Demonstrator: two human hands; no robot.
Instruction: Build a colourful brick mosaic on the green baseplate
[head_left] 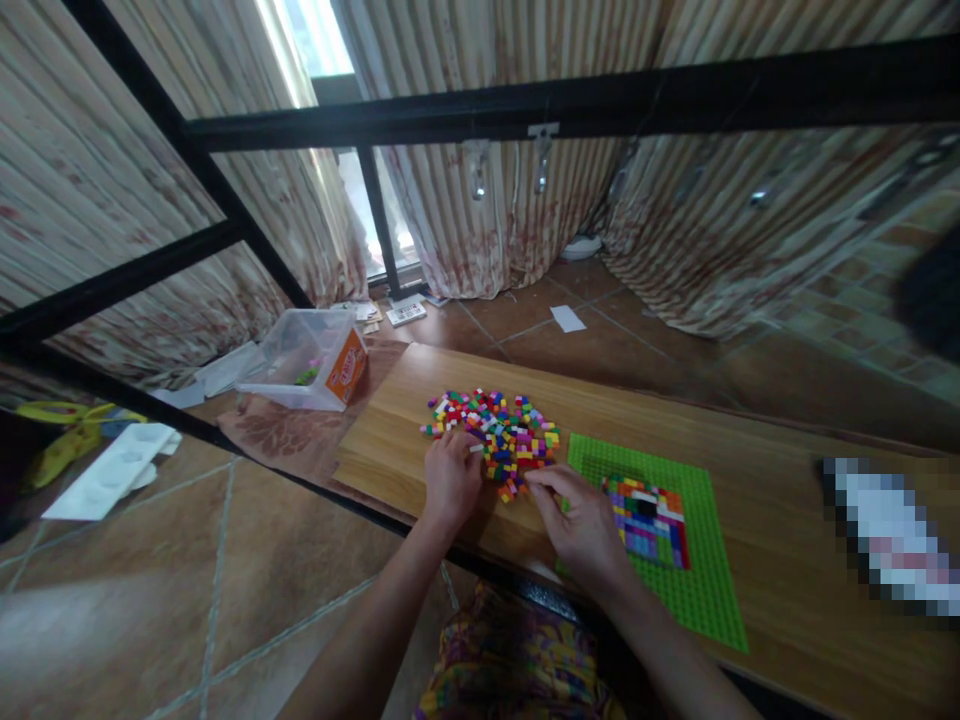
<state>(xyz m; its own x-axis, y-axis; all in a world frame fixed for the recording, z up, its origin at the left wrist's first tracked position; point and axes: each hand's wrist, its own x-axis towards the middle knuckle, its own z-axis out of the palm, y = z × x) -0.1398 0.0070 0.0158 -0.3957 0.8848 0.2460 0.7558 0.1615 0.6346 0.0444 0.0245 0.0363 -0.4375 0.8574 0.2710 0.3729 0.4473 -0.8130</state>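
A pile of small coloured toy bricks (517, 430) is spread on the wooden board. My left hand (452, 475) rests at the pile's near left edge, its fingers curled down at the bricks; a small white piece shows by its fingertips. At the pile's right side, my right hand (577, 510) has thumb and forefinger pinched together beside some red and orange bricks; whatever lies between them is too small to make out. Just right of that hand lies a green studded baseplate (716, 560), bearing a flat patch of multicoloured bricks (649, 530) partly covered by the hand.
The wooden board (795, 540) has a pixelated object (892, 535) at its right end. Beyond its left end stands a clear plastic box (300, 350) with an orange label. A black metal frame (525, 115) crosses in front of the curtains. White packaging (112, 470) lies at left.
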